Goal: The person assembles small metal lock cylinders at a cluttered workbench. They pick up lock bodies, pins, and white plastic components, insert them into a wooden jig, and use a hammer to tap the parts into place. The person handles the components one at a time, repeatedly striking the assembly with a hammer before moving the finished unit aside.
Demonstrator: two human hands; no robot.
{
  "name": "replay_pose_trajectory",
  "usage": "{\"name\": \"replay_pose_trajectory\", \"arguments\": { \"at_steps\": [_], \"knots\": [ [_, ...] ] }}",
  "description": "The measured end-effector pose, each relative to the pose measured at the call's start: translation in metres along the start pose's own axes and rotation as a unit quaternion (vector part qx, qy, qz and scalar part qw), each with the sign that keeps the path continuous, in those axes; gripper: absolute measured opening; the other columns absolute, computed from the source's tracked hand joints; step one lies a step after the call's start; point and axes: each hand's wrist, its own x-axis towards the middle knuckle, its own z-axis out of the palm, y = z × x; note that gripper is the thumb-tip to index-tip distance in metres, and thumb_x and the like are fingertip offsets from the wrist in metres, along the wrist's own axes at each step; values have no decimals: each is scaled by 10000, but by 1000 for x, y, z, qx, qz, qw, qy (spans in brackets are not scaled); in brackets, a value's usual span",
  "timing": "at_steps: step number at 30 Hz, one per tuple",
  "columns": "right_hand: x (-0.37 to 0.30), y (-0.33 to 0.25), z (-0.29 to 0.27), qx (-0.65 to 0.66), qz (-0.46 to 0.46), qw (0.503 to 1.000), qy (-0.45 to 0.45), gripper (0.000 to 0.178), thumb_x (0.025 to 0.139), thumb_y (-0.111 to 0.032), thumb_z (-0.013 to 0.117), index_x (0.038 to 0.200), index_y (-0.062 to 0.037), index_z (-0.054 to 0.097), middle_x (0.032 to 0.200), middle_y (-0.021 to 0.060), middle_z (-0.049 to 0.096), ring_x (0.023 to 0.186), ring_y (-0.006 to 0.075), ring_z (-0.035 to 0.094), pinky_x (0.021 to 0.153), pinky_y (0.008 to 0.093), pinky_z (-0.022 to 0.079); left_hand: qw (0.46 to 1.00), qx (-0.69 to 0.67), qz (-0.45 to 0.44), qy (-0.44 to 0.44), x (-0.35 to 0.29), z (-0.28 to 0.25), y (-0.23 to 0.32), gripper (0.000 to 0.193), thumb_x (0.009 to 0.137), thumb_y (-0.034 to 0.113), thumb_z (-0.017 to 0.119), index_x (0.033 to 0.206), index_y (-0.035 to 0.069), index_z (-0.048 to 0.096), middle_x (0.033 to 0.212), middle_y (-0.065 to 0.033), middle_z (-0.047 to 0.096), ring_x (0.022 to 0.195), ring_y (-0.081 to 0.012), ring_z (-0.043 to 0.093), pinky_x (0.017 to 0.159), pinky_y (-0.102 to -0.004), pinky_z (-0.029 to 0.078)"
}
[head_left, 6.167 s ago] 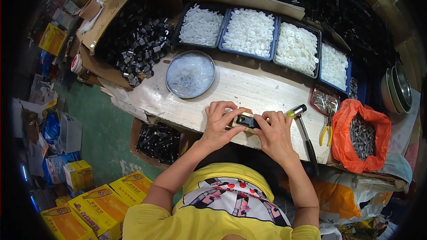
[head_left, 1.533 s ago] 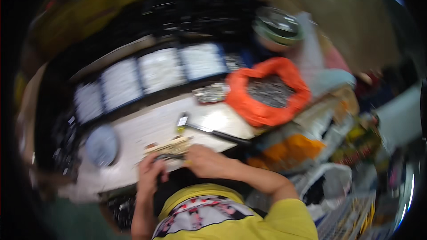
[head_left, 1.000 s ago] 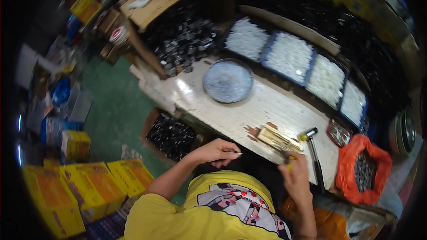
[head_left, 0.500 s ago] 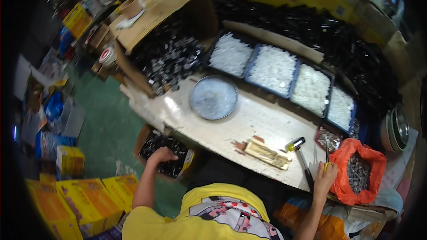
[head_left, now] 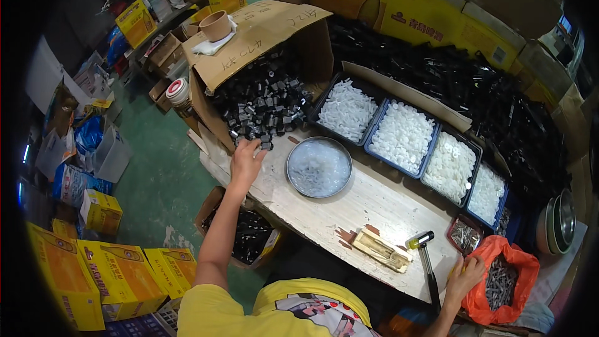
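Note:
My left hand [head_left: 247, 163] is at the near edge of a heap of small black and silver parts [head_left: 265, 97], which spills from a cardboard box lying on its side. Its curled fingers meet one small black and silver part [head_left: 266, 143] at the front of the heap. On the right, my right hand [head_left: 465, 278] is closed beside an orange plastic bag [head_left: 524, 268] of grey metal pieces. A bit of a yellow-handled tool [head_left: 462, 267] shows between its fingers; the rest is hidden. A hammer [head_left: 428, 271] and a wooden block with a groove [head_left: 380, 250] lie left of that hand.
A round metal dish [head_left: 319, 167] stands mid-table. Behind it runs a row of trays with white plastic pieces [head_left: 402, 136], and a small red tray [head_left: 465, 234] of metal bits. Black parts pile up [head_left: 449, 81] at the back. A carton of black pieces [head_left: 253, 237] sits below the table edge.
My left hand has left the carton of black pieces below the table and moved up to the heap. My right hand stays beside the orange bag. The view has shifted.

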Motion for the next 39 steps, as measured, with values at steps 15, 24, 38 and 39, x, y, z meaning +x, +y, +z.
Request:
{"name": "replay_pose_trajectory", "arguments": {
  "at_steps": [15, 24, 38, 39],
  "knots": [
    [136, -81, 22, 144, -134, 980, 4, 109, 724, -111, 643, 789, -65, 568, 890, 81, 529, 860, 263, 474, 720, 403, 322, 997, -12, 59, -48, -8, 16, 26, 221, 674, 29, 611, 894, 34, 585, 840, -155, 526, 783, -340, 546, 660, -414, 442],
    [274, -127, 51, 104, -184, 974, 75, 127, 735, -130, 612, 827, -64, 555, 836, 109, 512, 816, 295, 487, 691, 411, 353, 996, -33, 73, 36, -46, 17, 30, 243, 662, 19, 628, 903, 45, 613, 795, -108, 505, 748, -279, 521, 623, -381, 432],
    [405, -173, 103, -17, 85, 981, -171, 393, 777, -215, 535, 1140, -71, 494, 1006, 188, 620, 936, 339, 605, 789, 499, 422, 996, -78, -2, 39, -49, 19, 25, 237, 624, 3, 651, 854, 47, 621, 713, -84, 467, 602, -231, 512, 532, -339, 418],
    [407, -167, 99, 7, 93, 982, -163, 372, 784, -198, 513, 1136, -77, 498, 1013, 186, 619, 938, 351, 603, 785, 509, 423, 996, -74, -6, 41, -49, 19, 25, 233, 624, 3, 651, 850, 49, 621, 712, -83, 467, 598, -229, 512, 530, -336, 418]
  ]
}}
